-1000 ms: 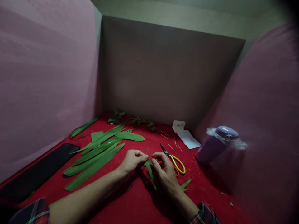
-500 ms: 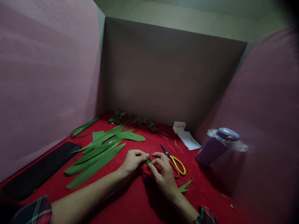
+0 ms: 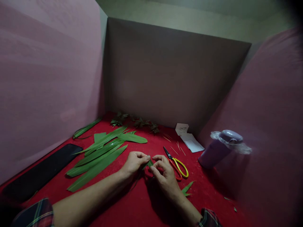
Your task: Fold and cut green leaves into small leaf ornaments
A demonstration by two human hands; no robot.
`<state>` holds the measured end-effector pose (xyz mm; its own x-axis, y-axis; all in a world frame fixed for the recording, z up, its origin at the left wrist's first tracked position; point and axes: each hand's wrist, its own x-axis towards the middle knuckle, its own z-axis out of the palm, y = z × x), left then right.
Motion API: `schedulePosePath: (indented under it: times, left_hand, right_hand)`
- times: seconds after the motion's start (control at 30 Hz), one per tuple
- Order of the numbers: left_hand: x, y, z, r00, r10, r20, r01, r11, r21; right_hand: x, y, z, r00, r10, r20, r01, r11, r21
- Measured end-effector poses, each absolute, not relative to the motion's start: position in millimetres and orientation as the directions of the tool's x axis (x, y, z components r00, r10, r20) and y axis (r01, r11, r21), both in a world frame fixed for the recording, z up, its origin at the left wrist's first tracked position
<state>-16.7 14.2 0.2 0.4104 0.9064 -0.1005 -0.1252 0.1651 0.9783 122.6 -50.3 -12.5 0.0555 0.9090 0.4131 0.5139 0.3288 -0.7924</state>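
Observation:
Both my hands meet over the red tabletop (image 3: 132,205) near its middle. My left hand (image 3: 133,162) pinches one end of a small folded green leaf strip (image 3: 149,163) between thumb and forefinger. My right hand (image 3: 164,174) is closed on the strip's other end, fingers curled over it so most of the strip is hidden. A thin stick seems to stand up from the strip between the fingertips. Just right of my right hand lie scissors (image 3: 178,164) with yellow and orange handles.
Several long green leaves (image 3: 99,156) lie fanned out to the left, with another leaf (image 3: 85,128) by the pink wall. A black flat object (image 3: 40,171) sits far left. Folded leaf pieces (image 3: 137,121), white paper (image 3: 190,140), thin sticks (image 3: 176,146), a leaf scrap (image 3: 187,188) and a purple bottle (image 3: 219,147) stand around.
The long tail of the leaf strip that hung below my hands a second ago has been drawn up and folded between the fingertips. My hands have moved slightly closer together.

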Motion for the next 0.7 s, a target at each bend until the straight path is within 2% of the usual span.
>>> schedulePosePath:
  times: [0.3, 0.7]
  left_hand:
    - [-17.6, 17.4, -3.5, 0.496, 0.853, -0.16, -0.105, 0.241, 0.965]
    - [-19.3, 19.6, -6.9, 0.501, 0.847, -0.177, 0.003, 0.203, 0.979]
  right_hand:
    - [122.6, -48.5, -17.2, 0.068, 0.919, 0.388, 0.488, 0.309, -0.817]
    - [124.1, -48.3, -17.9, 0.109, 0.91, 0.4, 0.474, 0.306, -0.826]
